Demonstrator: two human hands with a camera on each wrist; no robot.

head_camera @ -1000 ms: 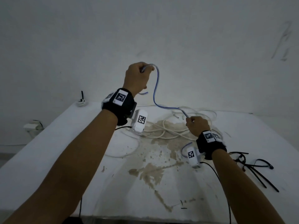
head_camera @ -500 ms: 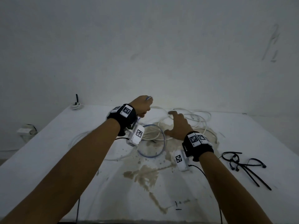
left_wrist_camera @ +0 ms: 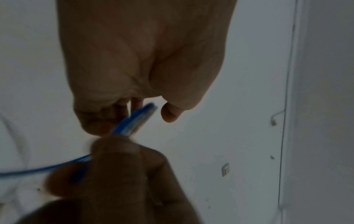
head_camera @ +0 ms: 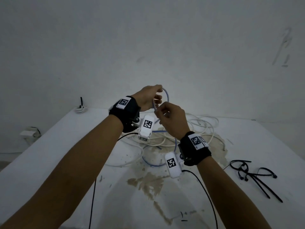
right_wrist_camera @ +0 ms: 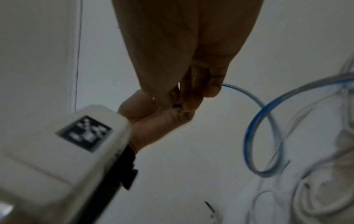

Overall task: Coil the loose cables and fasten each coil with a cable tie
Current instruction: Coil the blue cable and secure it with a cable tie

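While the blue cable (head_camera: 166, 96) is held up above the white table (head_camera: 49, 146), a small loop of it is pinched between both hands. It is gripped by the curled fingers of the left hand (head_camera: 148, 99), and a further stretch is pinched by the right hand (head_camera: 171, 119) just beside it, so that the two hands are almost touching. From the right hand the cable is seen to run down to another loop lying on the stained part of the table, close to the tangle of white cables (head_camera: 198, 128).

Several failures can be expected from here. If either pinch is loosened during the hand-over, the springy loop is likely to open and the turn would be lost. Because the trailing length lies near the white cables, it could be snagged and the whole tangle dragged along when more is pulled in. A twist may also be built into each turn, by which the coil would be made to kink. The black cable ties (head_camera: 254, 176) are left well apart to the right, so one hand must be freed to reach them, and the coil could be dropped then.
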